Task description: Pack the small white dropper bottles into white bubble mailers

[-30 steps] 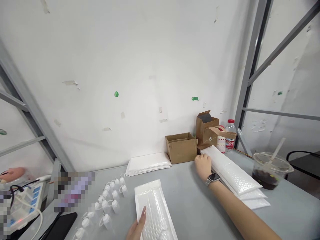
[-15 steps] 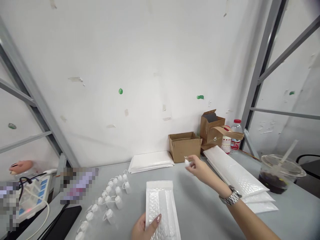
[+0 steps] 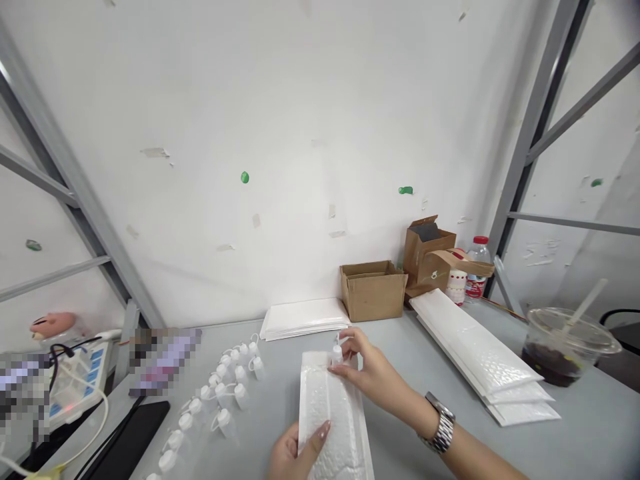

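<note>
- Clearly, the left hand (image 3: 300,453) has its thumb laid across the face of a white padded mailer (image 3: 337,427), clamping it near the left edge; the other fingers are partly hidden at that edge.
- Over by the mailer's far end, the right hand (image 3: 361,367) has thumb and fingers closed on a small white-capped bottle (image 3: 337,355). I can't tell whether the bottle touches the mailer. A metal-banded watch (image 3: 440,427) circles that wrist.
- To the left of both hands, loop-topped little bottles (image 3: 224,420) stand in slanting rows on the grey table (image 3: 400,437).
- Beyond the held mailer, a pile of flat white sheets or envelopes (image 3: 305,319) lies near the wall (image 3: 280,100), just beside an open cardboard box (image 3: 375,298).
- Next to that box are a brown paper bag (image 3: 425,263) and a red-capped drink bottle (image 3: 479,268).
- On the right, more padded mailers (image 3: 475,347) lie overlapped, and near them sits a clear lidded cup (image 3: 555,353) with dark drink and a straw (image 3: 585,303).
- Off at the left are a black flat object (image 3: 131,440), a white power strip (image 3: 80,387) and some cables (image 3: 103,413).
</note>
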Motion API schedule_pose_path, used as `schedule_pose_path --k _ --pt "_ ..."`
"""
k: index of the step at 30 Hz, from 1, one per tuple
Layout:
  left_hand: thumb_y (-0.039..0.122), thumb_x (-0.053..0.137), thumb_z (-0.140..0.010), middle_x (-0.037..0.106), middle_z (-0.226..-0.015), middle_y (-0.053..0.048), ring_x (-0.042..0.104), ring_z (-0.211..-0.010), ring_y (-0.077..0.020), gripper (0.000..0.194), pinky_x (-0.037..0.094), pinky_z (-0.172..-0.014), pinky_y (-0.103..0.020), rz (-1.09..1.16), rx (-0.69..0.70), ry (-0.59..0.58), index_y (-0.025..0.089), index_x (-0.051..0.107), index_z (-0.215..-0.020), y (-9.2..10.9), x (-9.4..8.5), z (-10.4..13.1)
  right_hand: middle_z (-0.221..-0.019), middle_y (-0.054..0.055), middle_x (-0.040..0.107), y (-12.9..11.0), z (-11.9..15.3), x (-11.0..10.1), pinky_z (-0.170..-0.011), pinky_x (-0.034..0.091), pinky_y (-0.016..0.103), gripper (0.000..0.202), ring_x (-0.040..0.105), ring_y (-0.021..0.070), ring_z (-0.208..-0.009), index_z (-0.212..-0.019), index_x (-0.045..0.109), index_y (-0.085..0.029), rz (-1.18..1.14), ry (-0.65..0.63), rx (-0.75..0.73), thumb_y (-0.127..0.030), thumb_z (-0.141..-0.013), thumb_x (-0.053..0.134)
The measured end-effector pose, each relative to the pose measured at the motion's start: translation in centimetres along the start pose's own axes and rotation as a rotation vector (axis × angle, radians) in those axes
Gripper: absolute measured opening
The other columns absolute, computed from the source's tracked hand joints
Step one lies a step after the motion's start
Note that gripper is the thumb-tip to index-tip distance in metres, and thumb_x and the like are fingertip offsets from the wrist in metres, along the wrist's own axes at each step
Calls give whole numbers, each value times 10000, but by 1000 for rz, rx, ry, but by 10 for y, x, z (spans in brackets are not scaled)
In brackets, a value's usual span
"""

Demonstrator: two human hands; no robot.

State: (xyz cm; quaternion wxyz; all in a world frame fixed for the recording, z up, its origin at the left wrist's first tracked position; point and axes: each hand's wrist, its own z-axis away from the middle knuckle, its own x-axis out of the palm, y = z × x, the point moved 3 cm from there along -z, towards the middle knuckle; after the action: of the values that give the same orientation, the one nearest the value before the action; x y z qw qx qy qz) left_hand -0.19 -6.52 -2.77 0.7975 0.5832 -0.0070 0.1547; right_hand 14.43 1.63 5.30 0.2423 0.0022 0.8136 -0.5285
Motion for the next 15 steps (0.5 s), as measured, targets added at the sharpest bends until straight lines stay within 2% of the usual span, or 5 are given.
schedule_pose_path --k 3,7,11,15 --pt "602 733 -406 711 -713 -113 649 -691 -256 631 487 -658 -305 45 -19 -4 101 684 -787 1 2 2 -882 15 596 2 0 3 -781 408 306 173 536 166 -844 -898 520 -214 -29 -41 45 -344 -787 547" --pt "600 730 -412 711 -700 -105 649 -712 -261 641 485 -650 -297 44 -11 16 100 687 -810 -1 6 3 -775 30 624 14 -2 10 -687 419 291 256 561 168 -748 -751 560 -180 -120 -41 168 -420 -806 492" --pt "610 723 -414 709 -697 -108 649 -705 -266 644 489 -640 -304 42 2 27 97 688 -802 -4 7 1 -633 -25 589 26 -2 16 -590 397 266 242 552 151 -635 -848 481 -202 -175 -8 257 -397 -742 577" --pt "592 731 -423 711 -722 -105 652 -723 -271 612 493 -711 -337 90 8 41 109 693 -798 -5 5 2 -593 -57 559 30 -1 20 -554 379 255 250 520 136 -585 -913 416 -230 -152 3 211 -356 -758 565"
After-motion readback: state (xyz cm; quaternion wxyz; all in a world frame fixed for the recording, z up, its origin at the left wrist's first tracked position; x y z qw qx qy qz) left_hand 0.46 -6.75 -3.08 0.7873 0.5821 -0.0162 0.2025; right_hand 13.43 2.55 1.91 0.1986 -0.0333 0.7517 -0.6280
